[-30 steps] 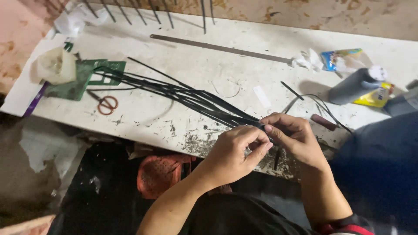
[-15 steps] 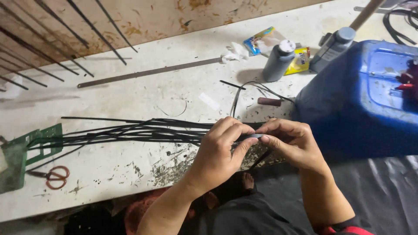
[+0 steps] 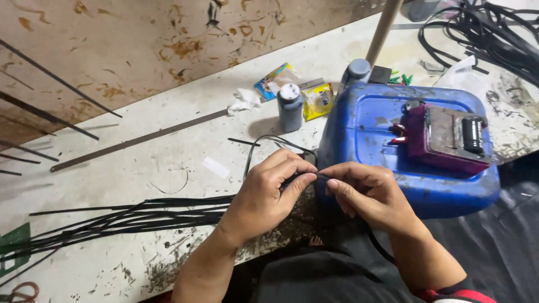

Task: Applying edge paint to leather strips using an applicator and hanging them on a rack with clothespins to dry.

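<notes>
My left hand (image 3: pixel 264 193) and right hand (image 3: pixel 368 193) both pinched shut on thin black strip (image 3: pixel 306 178) above bench (image 3: pixel 168 163) edge, beside blue container (image 3: pixel 393 146). Strip judged light, flexible, springy; best gripped near end.

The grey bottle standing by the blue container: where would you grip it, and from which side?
Probably around the grey bottle body, below its pale cap, coming from the front left. It stands upright and cylindrical, so a side wrap suits it. The blue container crowds its right, a yellow packet sits behind. Both hands, left hand and right hand, are busy pinching a black strip.
</notes>
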